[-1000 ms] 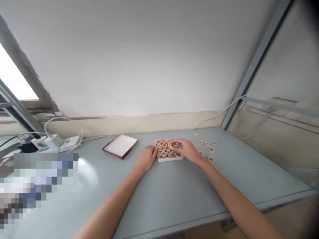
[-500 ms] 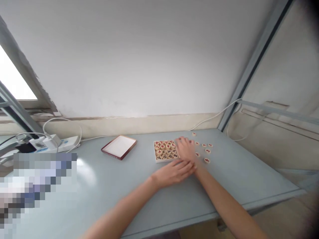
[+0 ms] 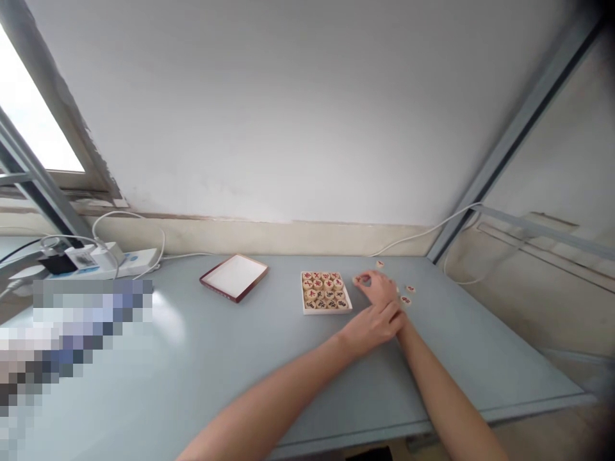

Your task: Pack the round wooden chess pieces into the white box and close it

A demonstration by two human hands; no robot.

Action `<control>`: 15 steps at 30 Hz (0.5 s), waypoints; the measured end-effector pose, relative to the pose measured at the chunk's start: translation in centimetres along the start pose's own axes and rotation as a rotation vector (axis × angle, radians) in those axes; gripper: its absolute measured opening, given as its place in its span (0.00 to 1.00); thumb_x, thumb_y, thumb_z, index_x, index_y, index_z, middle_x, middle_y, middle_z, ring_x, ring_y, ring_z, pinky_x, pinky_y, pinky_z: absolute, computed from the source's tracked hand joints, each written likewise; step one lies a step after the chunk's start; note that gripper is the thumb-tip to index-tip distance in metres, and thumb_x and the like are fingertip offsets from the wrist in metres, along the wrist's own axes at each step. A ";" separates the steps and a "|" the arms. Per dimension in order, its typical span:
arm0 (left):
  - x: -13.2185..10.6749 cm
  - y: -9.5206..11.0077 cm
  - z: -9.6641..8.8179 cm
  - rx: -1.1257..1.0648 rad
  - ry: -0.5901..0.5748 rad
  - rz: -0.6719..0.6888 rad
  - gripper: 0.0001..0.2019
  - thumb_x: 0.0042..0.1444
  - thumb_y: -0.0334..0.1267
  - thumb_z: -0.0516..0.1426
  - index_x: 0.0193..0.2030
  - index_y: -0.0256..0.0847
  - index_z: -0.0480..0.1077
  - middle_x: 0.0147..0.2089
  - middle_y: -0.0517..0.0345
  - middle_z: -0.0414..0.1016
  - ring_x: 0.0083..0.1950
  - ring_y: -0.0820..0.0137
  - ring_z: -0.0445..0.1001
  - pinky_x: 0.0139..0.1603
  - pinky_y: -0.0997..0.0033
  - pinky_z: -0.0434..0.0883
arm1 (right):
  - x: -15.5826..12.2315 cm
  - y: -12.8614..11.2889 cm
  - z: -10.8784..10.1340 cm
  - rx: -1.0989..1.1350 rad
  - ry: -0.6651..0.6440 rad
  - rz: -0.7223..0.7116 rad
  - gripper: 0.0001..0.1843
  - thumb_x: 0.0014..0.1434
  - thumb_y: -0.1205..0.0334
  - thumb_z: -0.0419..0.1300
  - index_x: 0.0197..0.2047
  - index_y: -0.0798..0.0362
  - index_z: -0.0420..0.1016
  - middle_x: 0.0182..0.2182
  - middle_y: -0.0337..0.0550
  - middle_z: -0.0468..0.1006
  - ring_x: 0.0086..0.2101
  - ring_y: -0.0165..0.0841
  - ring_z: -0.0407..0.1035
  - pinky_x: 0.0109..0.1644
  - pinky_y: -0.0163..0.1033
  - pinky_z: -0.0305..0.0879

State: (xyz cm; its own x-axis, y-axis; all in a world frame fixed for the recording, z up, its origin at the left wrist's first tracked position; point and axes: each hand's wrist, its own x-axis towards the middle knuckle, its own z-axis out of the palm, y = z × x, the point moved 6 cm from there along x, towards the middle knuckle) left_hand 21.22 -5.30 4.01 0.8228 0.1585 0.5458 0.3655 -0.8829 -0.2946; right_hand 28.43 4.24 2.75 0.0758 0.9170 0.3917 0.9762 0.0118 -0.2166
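My right hand [image 3: 380, 289] is just right of a white box [image 3: 328, 312], its thumb and forefinger pinched on a round Chinese chess piece [image 3: 357, 280]. The box holds rows of round wooden pieces with red or dark characters. My left hand [image 3: 375, 325] lies across my right wrist, its fingers curled over it. Several loose pieces are around my right hand: one piece [image 3: 380, 264] behind it, another piece [image 3: 410, 289] and a red-marked piece [image 3: 406, 300] to its right. My right hand and wrist may hide others.
A dark red box lid [image 3: 218, 291] lies inside up, left of the box. At the far left of the grey-blue table [image 3: 230, 358] are a white power strip [image 3: 139, 261] with plugs and cables, and a blurred-out patch. A white cable [image 3: 408, 228] runs along the wall.
My right hand has moved from the box's right edge to the right, and a chess piece now shows in its fingertips. My left hand has moved along with it. The view has shifted slightly.
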 end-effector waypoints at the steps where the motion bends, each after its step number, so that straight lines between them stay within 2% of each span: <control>1: -0.3 -0.1 -0.5 0.015 0.028 0.048 0.13 0.60 0.26 0.42 0.46 0.32 0.63 0.43 0.49 0.67 0.43 0.70 0.67 0.43 0.71 0.66 | -0.2 -1.4 -0.1 0.074 -0.004 -0.080 0.10 0.54 0.55 0.54 0.36 0.49 0.70 0.36 0.46 0.74 0.39 0.40 0.67 0.44 0.50 0.62; 4: -1.4 -0.3 -2.0 0.053 0.094 0.216 0.11 0.60 0.27 0.43 0.40 0.34 0.66 0.37 0.51 0.68 0.36 0.72 0.67 0.37 0.70 0.65 | -1.2 -5.8 0.0 0.240 -0.082 -0.337 0.08 0.50 0.55 0.58 0.36 0.43 0.71 0.39 0.40 0.74 0.40 0.39 0.67 0.46 0.47 0.64; 7: -3.0 -0.7 -2.8 0.066 0.123 0.326 0.11 0.60 0.28 0.44 0.36 0.35 0.67 0.32 0.53 0.67 0.32 0.74 0.66 0.32 0.73 0.64 | -2.2 -8.4 0.5 0.306 -0.150 -0.441 0.08 0.48 0.58 0.59 0.35 0.39 0.71 0.39 0.37 0.75 0.40 0.39 0.67 0.46 0.47 0.64; 9: -3.8 -1.0 -2.9 0.058 0.145 0.342 0.11 0.60 0.29 0.44 0.37 0.35 0.67 0.32 0.53 0.68 0.32 0.74 0.66 0.30 0.74 0.63 | -2.5 -9.0 0.6 0.350 -0.171 -0.456 0.10 0.50 0.59 0.58 0.38 0.38 0.71 0.40 0.37 0.74 0.42 0.40 0.67 0.47 0.50 0.62; 12: -4.4 -0.8 -2.6 0.034 0.168 0.356 0.12 0.60 0.30 0.45 0.44 0.34 0.67 0.40 0.50 0.69 0.38 0.73 0.68 0.34 0.74 0.64 | -2.4 -8.9 0.6 0.392 -0.187 -0.434 0.16 0.53 0.60 0.57 0.46 0.40 0.67 0.42 0.37 0.74 0.43 0.40 0.66 0.48 0.50 0.59; 15: -4.3 -0.6 -2.1 0.020 0.153 0.370 0.12 0.60 0.30 0.45 0.45 0.33 0.66 0.42 0.49 0.69 0.41 0.72 0.68 0.39 0.74 0.65 | -2.0 -8.4 0.6 0.427 -0.189 -0.391 0.17 0.54 0.59 0.56 0.48 0.45 0.65 0.38 0.39 0.75 0.39 0.38 0.68 0.47 0.48 0.58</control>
State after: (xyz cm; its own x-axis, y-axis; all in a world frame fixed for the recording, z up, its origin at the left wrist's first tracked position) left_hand 16.59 -6.38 3.49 0.8270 -0.2370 0.5099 0.0666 -0.8591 -0.5075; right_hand 19.96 2.54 3.26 -0.3477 0.8666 0.3580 0.7534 0.4855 -0.4436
